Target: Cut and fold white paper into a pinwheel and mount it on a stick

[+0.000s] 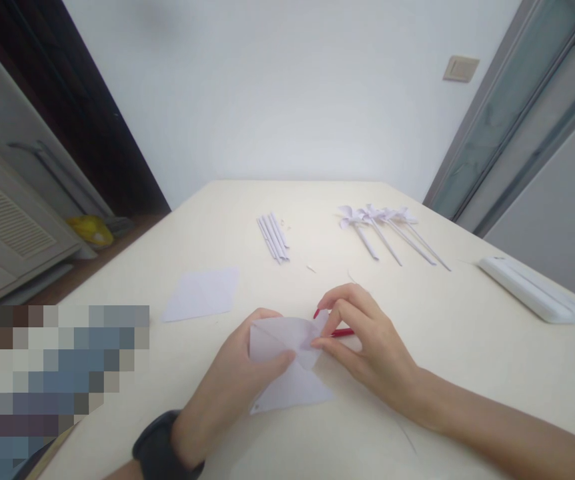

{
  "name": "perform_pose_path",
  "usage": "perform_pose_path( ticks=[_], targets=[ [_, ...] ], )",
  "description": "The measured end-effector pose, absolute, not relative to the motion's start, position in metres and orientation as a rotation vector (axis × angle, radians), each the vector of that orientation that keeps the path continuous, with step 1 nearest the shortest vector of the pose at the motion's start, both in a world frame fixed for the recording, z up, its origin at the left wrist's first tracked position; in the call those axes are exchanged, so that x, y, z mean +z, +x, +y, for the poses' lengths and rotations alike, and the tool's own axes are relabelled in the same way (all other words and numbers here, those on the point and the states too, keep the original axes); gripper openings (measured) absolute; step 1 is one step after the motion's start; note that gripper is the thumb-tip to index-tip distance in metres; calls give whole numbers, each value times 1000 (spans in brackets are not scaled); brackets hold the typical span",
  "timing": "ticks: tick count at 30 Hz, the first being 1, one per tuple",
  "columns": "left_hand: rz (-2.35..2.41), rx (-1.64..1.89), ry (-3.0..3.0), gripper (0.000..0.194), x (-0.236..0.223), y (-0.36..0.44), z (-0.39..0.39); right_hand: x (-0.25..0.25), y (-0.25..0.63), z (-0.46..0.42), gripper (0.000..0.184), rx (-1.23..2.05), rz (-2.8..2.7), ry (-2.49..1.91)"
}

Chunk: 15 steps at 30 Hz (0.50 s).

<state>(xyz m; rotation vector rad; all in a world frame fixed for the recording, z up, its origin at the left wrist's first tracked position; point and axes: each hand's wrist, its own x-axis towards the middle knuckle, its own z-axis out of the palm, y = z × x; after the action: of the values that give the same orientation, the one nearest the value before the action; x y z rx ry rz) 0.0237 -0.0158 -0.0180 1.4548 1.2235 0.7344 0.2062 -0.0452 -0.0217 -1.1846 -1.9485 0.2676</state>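
My left hand [240,370], with a black band on its wrist, is closed on a white paper sheet [277,332], its thumb pressing near the sheet's middle. My right hand [372,340] pinches a folded-in part of the same sheet at its right side. The lower flap of the paper has a small dark mark or hole near its corner. Behind the right fingers lies a red stick-like thing [342,332], perhaps a pen, partly hidden by the hand and paper. A thin wire-like strand [406,435] lies below my right wrist.
A flat white paper square [201,295] lies to the left. Several rolled paper sticks [273,239] lie further back, near small scraps [311,269]. Several paper pinwheels on sticks [380,217] rest at the back right. A long white case [532,290] stands by the table's right edge.
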Motion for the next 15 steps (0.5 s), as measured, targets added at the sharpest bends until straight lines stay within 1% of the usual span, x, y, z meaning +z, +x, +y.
perform_pose_path(
  ticks=[6,10,12,15],
  targets=[
    [1168,724,1460,16,-13,25,-18,-19,205,-49,7,130,-2037,-1098],
    [1177,719,1387,18,-13,26,-19,-21,207,-48,3,103,-2057,-1019],
    [1164,716,1346,20,-14,26,-19,-22,208,-47,3,78,-2065,-966],
    [1121,708,1332,18,-17,25,-18,-21,207,-46,7,22,-2089,-911]
  ],
)
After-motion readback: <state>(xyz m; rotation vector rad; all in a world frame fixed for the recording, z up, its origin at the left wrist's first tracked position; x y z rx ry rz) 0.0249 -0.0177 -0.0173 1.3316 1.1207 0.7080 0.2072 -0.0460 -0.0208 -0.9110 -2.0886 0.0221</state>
